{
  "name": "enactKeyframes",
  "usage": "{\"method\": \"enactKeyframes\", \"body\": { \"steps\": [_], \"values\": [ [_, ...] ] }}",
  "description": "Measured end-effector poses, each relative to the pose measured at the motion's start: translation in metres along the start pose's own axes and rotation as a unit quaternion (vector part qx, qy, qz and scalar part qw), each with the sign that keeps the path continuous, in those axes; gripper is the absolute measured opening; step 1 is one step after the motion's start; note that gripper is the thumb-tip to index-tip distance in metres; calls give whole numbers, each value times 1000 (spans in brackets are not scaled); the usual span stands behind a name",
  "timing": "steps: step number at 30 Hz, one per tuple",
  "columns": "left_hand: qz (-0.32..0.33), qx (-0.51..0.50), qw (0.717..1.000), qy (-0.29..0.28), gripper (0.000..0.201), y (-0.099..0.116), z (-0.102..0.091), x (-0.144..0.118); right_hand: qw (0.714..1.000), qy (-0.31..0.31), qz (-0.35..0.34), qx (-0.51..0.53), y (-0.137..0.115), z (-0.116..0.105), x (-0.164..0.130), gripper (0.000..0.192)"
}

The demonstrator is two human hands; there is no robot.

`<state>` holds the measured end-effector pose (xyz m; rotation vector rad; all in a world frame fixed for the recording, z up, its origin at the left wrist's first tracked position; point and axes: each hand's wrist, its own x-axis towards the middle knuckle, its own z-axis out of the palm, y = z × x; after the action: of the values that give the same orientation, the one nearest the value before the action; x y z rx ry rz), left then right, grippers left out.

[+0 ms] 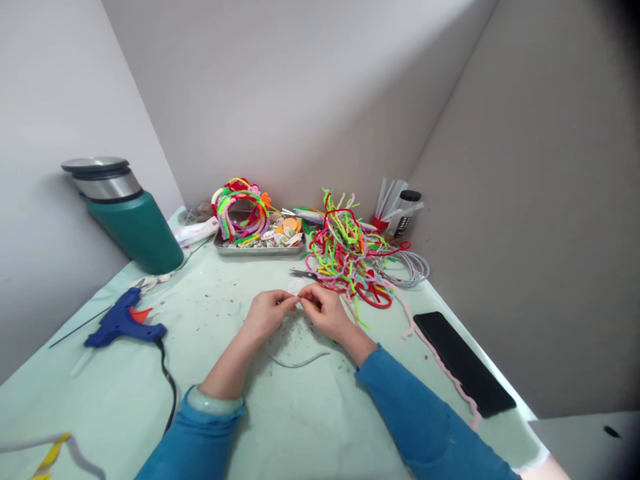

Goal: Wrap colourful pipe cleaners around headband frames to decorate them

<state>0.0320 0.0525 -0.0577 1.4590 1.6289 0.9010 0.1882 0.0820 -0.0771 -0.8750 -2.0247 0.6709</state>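
My left hand [266, 313] and my right hand [327, 312] meet above the pale green table [300, 413], fingertips pinched together on a small white piece [295, 287] and a thin pale wire [295, 363] that curves toward me on the table. Something orange shows under my right fingers; what it is I cannot tell. Both sleeves are blue. A tangled heap of coloured pipe cleaners [350, 257] lies just beyond my right hand, with small scissors [303, 273] at its near edge.
A blue glue gun [124, 323] with a black cord lies at left. A green flask [127, 217] stands at the back left. A metal tray [257, 248] holds decorated hoops and shells. A black phone [463, 363] and a pink pipe cleaner [440, 363] lie at right.
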Motion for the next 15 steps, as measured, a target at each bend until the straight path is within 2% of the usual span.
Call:
{"method": "enactKeyframes", "body": {
  "steps": [15],
  "values": [
    [-26,-66,996,-54,31,0,5,0,1000,-12,-8,-1,-4,-2,0,14]
  ]
}}
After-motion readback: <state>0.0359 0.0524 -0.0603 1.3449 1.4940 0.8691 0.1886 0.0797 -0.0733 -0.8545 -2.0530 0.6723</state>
